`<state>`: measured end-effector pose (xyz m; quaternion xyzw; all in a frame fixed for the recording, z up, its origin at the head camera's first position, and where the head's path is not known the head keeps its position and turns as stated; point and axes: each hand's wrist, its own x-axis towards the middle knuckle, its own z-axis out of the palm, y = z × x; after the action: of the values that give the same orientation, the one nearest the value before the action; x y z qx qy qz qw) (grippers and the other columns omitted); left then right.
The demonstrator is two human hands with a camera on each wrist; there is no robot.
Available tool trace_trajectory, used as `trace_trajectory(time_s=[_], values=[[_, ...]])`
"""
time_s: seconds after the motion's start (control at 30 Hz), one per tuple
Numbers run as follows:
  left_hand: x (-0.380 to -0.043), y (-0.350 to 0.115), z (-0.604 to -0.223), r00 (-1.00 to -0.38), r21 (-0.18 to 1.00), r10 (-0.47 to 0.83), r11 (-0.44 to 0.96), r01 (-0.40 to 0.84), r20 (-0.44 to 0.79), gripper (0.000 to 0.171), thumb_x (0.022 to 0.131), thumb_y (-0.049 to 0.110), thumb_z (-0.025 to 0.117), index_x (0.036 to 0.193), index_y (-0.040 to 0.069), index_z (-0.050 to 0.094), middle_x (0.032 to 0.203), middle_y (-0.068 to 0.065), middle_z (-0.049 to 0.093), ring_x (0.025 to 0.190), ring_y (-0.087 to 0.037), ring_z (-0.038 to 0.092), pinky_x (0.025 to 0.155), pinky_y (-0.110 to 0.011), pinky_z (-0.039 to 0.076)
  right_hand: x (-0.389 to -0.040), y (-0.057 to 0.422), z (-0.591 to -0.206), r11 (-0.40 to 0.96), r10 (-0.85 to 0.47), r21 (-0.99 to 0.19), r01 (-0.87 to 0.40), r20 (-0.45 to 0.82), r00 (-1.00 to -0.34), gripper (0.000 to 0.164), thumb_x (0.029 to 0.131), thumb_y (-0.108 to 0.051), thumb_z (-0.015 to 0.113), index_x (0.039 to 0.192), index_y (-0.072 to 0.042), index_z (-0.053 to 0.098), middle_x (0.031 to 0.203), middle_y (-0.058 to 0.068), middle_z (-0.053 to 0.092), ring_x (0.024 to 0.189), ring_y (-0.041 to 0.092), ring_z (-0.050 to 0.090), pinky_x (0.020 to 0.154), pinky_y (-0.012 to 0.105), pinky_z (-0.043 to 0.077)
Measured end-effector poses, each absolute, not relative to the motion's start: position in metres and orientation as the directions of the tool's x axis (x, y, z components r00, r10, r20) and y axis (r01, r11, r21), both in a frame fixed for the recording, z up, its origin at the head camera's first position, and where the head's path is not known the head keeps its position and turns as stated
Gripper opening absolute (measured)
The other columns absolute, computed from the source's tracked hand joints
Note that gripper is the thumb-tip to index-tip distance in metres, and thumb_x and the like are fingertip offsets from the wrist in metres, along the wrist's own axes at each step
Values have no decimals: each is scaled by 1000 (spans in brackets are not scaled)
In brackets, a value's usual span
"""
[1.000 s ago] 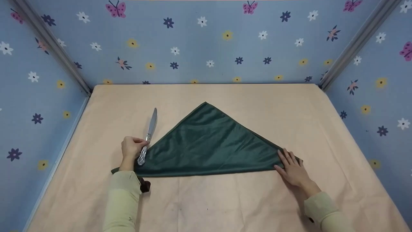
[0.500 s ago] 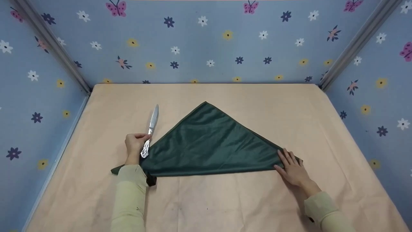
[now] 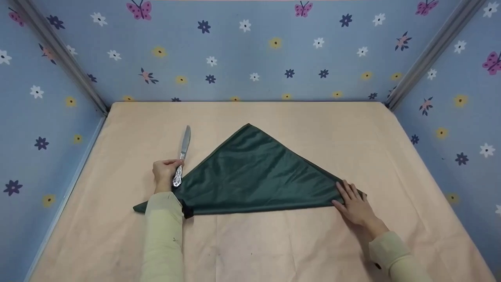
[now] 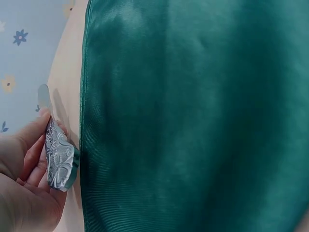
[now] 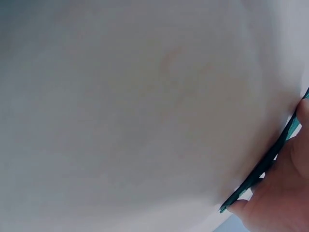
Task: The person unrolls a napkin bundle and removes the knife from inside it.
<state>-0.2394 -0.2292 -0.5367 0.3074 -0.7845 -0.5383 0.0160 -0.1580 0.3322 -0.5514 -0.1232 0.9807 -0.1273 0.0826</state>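
A dark green satin napkin (image 3: 254, 172), folded to a triangle, lies on the table with its peak toward the back wall. My left hand (image 3: 164, 170) pinches a silver table knife (image 3: 185, 141) between thumb and fingers, near where blade meets handle. The blade points away from me, and the ornate handle (image 4: 60, 162) hangs beside the napkin's left slanted edge in the left wrist view. My right hand (image 3: 358, 207) rests with spread fingers on the napkin's right corner. In the right wrist view that hand (image 5: 285, 188) lies along the napkin's thin dark edge (image 5: 263, 164).
A pale peach cloth (image 3: 250, 243) covers the table. Blue walls (image 3: 250, 51) with printed flowers and butterflies stand at the back and both sides, with grey posts (image 3: 434, 51) at the corners. My left sleeve (image 3: 164, 239) crosses the napkin's left corner.
My left hand has moved the knife a little away from me, its handle shifting forward and slightly right along the napkin's left edge. The right hand and the napkin have stayed put.
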Motion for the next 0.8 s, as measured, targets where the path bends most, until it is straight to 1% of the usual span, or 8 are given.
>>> trace_trajectory(time_s=[0.07, 0.2, 0.33, 0.43, 0.67, 0.8], values=[[-242, -229, -535, -808, 852, -498, 229, -471, -313, 34, 76, 23, 70, 100, -1, 67, 100, -15, 64, 87, -21, 58, 67, -23, 41, -158, 332, -551, 938, -261, -269, -219, -130, -957, 66, 92, -44, 39, 141, -3, 20, 144, 22, 12, 130, 41, 8, 93, 66, 8], [-247, -229, -531, -803, 852, -486, 197, -484, -344, 33, 77, 21, 69, 101, -1, 66, 100, -14, 64, 77, -15, 57, 59, -18, 40, -158, 332, -551, 940, -258, -263, -216, -136, -957, 67, 92, -44, 38, 141, -3, 20, 144, 22, 12, 130, 40, 8, 93, 65, 8], [-252, -229, -529, -799, 852, -467, 161, -498, -379, 32, 77, 19, 70, 101, -1, 66, 100, -14, 64, 74, -13, 56, 52, -14, 38, -158, 332, -552, 942, -256, -261, -212, -144, -956, 67, 92, -46, 37, 141, -3, 20, 144, 21, 11, 130, 40, 8, 93, 65, 8], [-256, -226, -529, -798, 848, -462, 161, -505, -387, 32, 76, 18, 70, 102, -1, 66, 101, -15, 63, 77, -15, 56, 54, -14, 38, -158, 333, -552, 941, -255, -264, -211, -143, -956, 67, 92, -46, 37, 141, -3, 20, 144, 21, 11, 130, 41, 8, 93, 65, 8], [-264, -221, -532, -803, 839, -477, 213, -501, -358, 33, 77, 20, 69, 102, -1, 66, 103, -16, 63, 81, -18, 56, 63, -20, 39, -159, 333, -553, 936, -268, -270, -226, -130, -955, 66, 92, -44, 38, 141, -3, 20, 144, 22, 11, 130, 41, 8, 92, 66, 8], [-268, -220, -533, -798, 837, -470, 195, -511, -377, 32, 77, 19, 69, 102, -1, 66, 104, -15, 62, 80, -16, 55, 64, -21, 40, -158, 334, -552, 936, -270, -270, -227, -133, -954, 65, 92, -42, 39, 141, -3, 19, 144, 22, 11, 130, 41, 8, 93, 66, 8]])
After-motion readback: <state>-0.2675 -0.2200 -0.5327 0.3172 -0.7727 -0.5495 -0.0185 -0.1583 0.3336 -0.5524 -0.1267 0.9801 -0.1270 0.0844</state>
